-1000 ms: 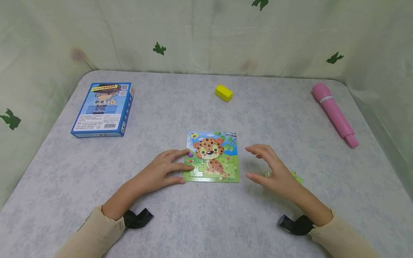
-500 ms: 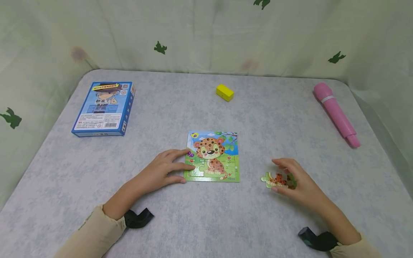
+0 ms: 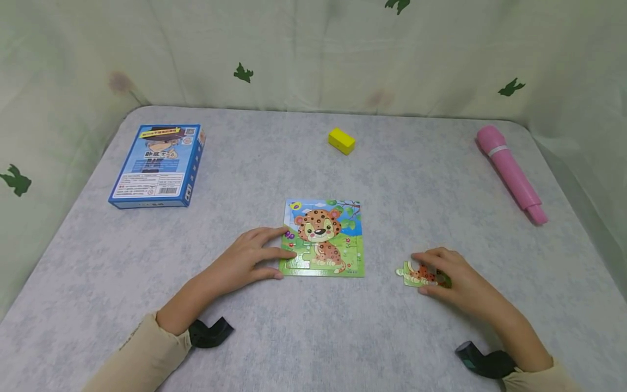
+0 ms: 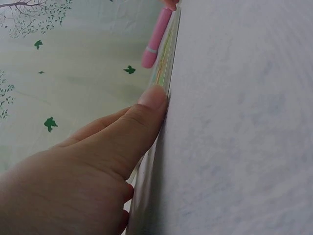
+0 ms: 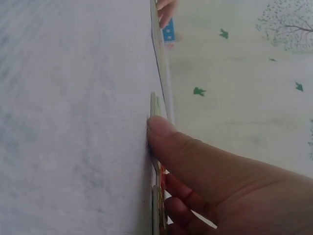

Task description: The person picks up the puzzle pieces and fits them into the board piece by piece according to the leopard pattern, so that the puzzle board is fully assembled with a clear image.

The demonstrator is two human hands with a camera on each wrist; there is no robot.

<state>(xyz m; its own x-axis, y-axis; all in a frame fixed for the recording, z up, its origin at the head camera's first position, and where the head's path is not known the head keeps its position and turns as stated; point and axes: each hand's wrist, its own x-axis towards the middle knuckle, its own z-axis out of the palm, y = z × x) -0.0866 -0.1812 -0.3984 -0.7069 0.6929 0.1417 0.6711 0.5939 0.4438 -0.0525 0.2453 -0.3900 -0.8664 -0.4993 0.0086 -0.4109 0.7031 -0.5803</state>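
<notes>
A square jigsaw puzzle with a cartoon leopard on green grass lies mid-table. My left hand rests along its left side, fingers extended over the picture and thumb at the lower left corner. In the left wrist view, the thumb touches the board's edge. To the right, my right hand pinches a loose puzzle piece with spotted orange and green print between thumb and fingers. Another dark green and brown piece shows under the palm, partly hidden. The right wrist view shows the pieces' thin edges close over the table.
A blue game box lies at the left rear. A small yellow block sits near the back edge. On the far right lies a pink microphone-shaped object. A pale curtain hangs behind the table.
My right hand has moved right and toward me, from beside the puzzle to the loose pieces, and its fingers have closed onto one. The left hand has stayed in place.
</notes>
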